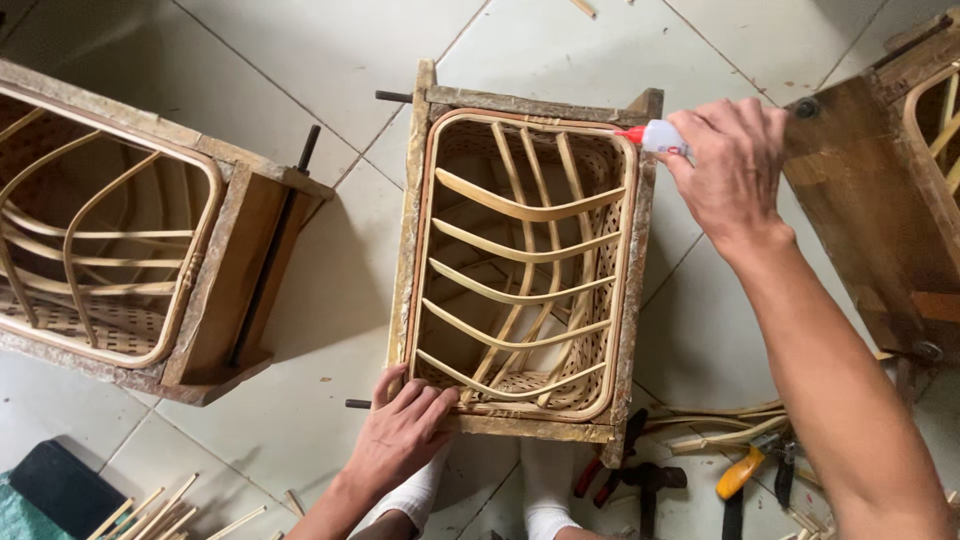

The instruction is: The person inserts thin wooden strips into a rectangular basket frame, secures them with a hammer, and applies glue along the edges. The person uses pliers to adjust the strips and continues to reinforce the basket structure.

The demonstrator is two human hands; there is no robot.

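Rattan basket (520, 265) sits in its wooden mould (630, 300); left hand (405, 432) presses flat on the near corner, right hand (730, 165) clamped on a glue bottle (655, 136) — best dab sparingly at the rim joint.

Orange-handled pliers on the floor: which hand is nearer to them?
Left. The left hand rests on the wooden frame's near edge, left of the orange-handled pliers. The right hand holds a glue bottle at the far corner.

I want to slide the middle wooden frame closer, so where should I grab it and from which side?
Grip the wooden frame by its near bottom rail, from the person's side. That rail lies bare and flat, the left hand already rests on its corner, and the right hand with the glue bottle occupies the far corner.
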